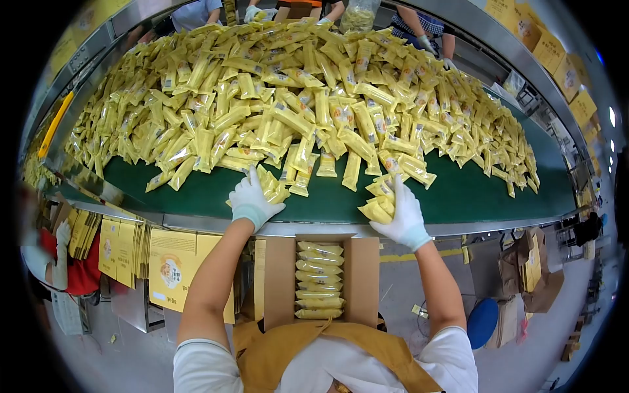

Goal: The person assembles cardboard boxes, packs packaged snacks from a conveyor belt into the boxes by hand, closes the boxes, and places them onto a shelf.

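Observation:
Both my hands wear white gloves and work at the near edge of a heap of small yellow wrapped snack packets (288, 98). My left hand (252, 202) curves round a few snack packets (272, 187), its index finger and thumb stretched along them. Across from it, my right hand (403, 215) grips a small stack of snack packets (379, 202), with fingers pointing up the belt. Between my forearms, below the belt's edge, stands an open cardboard box (362, 275). Inside it a column of snack packets (320, 281) lies flat, one behind another.
The heap lies on a green conveyor belt (314, 202) with a metal rim. Flattened yellow cartons (171, 268) stand at the left, near a co-worker in red (72, 262). Gloved co-workers' hands reach in across the far side. A blue stool (483, 323) is at the right.

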### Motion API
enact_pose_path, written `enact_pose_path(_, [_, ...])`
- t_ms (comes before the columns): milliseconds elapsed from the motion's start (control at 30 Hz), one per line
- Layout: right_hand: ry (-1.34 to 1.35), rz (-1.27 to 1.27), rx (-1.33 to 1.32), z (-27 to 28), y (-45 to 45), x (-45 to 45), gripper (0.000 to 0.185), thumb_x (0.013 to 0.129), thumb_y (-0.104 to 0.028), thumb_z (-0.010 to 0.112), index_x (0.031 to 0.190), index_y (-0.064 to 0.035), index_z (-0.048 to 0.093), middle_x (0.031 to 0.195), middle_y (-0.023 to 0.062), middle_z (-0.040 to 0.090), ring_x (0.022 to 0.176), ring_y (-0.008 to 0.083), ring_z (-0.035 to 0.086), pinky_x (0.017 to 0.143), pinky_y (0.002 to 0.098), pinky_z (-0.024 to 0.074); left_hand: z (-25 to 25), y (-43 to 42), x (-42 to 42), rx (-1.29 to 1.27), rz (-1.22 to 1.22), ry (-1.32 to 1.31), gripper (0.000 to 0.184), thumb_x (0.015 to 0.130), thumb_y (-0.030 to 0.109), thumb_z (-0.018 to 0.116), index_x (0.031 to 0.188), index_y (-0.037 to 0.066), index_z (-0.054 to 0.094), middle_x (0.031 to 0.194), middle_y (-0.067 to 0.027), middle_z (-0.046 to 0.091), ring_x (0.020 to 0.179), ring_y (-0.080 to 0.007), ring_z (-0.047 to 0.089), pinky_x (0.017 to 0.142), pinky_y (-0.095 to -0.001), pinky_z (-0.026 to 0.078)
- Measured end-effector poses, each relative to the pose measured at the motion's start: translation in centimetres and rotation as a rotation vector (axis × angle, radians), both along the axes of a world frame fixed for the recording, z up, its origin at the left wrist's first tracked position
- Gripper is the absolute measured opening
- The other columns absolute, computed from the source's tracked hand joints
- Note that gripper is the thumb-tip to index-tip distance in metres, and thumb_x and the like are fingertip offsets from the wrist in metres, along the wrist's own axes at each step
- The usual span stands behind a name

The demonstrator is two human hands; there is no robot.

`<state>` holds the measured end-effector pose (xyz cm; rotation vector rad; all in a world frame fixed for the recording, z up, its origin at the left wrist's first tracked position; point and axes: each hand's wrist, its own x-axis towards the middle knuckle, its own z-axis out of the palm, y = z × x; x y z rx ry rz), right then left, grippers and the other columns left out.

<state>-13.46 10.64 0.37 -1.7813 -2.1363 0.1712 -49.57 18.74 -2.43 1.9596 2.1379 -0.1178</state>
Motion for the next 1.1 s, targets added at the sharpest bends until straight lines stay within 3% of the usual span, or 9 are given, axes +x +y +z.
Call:
enact_pose_path(200, [-0.088, 0.304, 0.067, 11.1, -5.6, -5.4, 0.104, 0.067, -0.042, 0.081, 0.147, 0.0036, 0.033, 0.12, 0.019, 0.055, 0.107, 0.0359, 0.055, 0.086, 0.0453, 0.0442, -3.7, -0.9, -4.5, 0.426, 0.026, -0.567, 0.127, 0.063, 0.048, 0.09, 0.156, -0.002, 0.02, 0.138, -0.0217, 0.051, 0.125, -0.0337, 0.053, 0.103, -0.0432, 0.045])
enact_pose_path(267, [-0.384, 0.369, -0.146, 12.9, -7.4, -8.5, 0.095, 0.07, -0.037, 0.078, 0.148, -0.0013, 0.037, 0.111, 0.0128, 0.055, 0.1, 0.0294, 0.058, 0.08, 0.0436, 0.0424, -3.9, -1.4, -5.9, 0.376, 0.118, -1.194, 0.104, 0.072, 0.038, 0.086, 0.151, -0.001, 0.032, 0.134, -0.0177, 0.056, 0.119, -0.0271, 0.058, 0.101, -0.0415, 0.048])
enact_pose_path(333, [-0.691, 0.491, -0.223, 10.2, -9.0, -11.5, 0.103, 0.064, -0.041, 0.082, 0.148, -0.0012, 0.039, 0.113, 0.0125, 0.056, 0.1, 0.0275, 0.057, 0.079, 0.0419, 0.0425, 0.9, -4.5, -5.1, 0.146, 0.156, -1.726, 0.093, 0.077, 0.034, 0.083, 0.149, 0.0, 0.036, 0.133, -0.0154, 0.058, 0.117, -0.0237, 0.06, 0.1, -0.04, 0.05])
enact_pose_path(400, [-0.763, 0.609, -0.206, 4.4, -10.5, -14.2, 0.102, 0.066, -0.04, 0.082, 0.15, -0.0016, 0.038, 0.113, 0.0118, 0.058, 0.101, 0.0272, 0.059, 0.079, 0.0421, 0.043, 3.2, -7.5, -3.5, 0.19, -0.173, -1.909, 0.083, 0.08, 0.029, 0.078, 0.148, 0.003, 0.037, 0.132, -0.0128, 0.058, 0.119, -0.0222, 0.059, 0.101, -0.0371, 0.05])
enact_pose_path(467, [-0.65, 0.706, -0.421, 3.4, -10.3, -16.2, 0.097, 0.072, -0.036, 0.078, 0.151, 0.0001, 0.037, 0.115, 0.0132, 0.058, 0.103, 0.0287, 0.059, 0.081, 0.0436, 0.0439, 7.5, -10.7, -0.3, 0.137, -0.247, -1.873, 0.097, 0.076, 0.042, 0.08, 0.154, 0.006, 0.033, 0.136, -0.01, 0.057, 0.12, -0.0218, 0.059, 0.097, -0.0361, 0.053])
enact_pose_path(633, [-0.588, 0.738, -0.748, 2.5, -10.3, -16.8, 0.087, 0.08, -0.035, 0.071, 0.153, -0.003, 0.036, 0.13, 0.0141, 0.056, 0.116, 0.0306, 0.056, 0.084, 0.044, 0.0446, 6.1, -13.7, 3.0, -0.227, -0.38, -1.785, 0.127, 0.066, 0.032, 0.092, 0.162, 0.009, 0.012, 0.135, -0.0118, 0.052, 0.119, -0.022, 0.055, 0.106, -0.0363, 0.045])
enact_pose_path(800, [-0.224, 0.752, -0.646, -2.9, -11.6, -15.5, 0.073, 0.077, -0.027, 0.07, 0.146, -0.0125, 0.048, 0.143, 0.0146, 0.052, 0.132, 0.0347, 0.049, 0.104, 0.0457, 0.041, 3.5, -13.7, 5.6, 0.186, -0.82, -1.146, 0.144, 0.05, 0.033, 0.099, 0.157, -0.007, 0.012, 0.134, -0.0184, 0.051, 0.121, -0.0299, 0.053, 0.108, -0.0409, 0.041])
enact_pose_path(867, [-0.006, 0.696, -0.653, -3.3, -11.6, -15.5, 0.067, 0.074, -0.02, 0.071, 0.139, -0.0129, 0.055, 0.144, 0.0176, 0.052, 0.135, 0.0372, 0.047, 0.114, 0.0439, 0.0375, 3.2, -13.2, 6.1, 0.209, -0.847, -1.1, 0.14, 0.051, 0.039, 0.098, 0.154, -0.01, 0.016, 0.131, -0.0225, 0.051, 0.119, -0.0335, 0.054, 0.106, -0.0436, 0.042])
enact_pose_path(1100, [0.092, 0.608, -0.615, -7.1, -14.2, -15.2, 0.066, 0.073, -0.03, 0.076, 0.132, -0.0091, 0.057, 0.124, 0.0178, 0.064, 0.12, 0.036, 0.058, 0.104, 0.0455, 0.0454, 2.2, -13.7, 6.5, 0.496, -0.947, -0.697, 0.105, 0.062, 0.039, 0.087, 0.144, -0.005, 0.039, 0.123, -0.0206, 0.055, 0.114, -0.0369, 0.054, 0.102, -0.0489, 0.041])
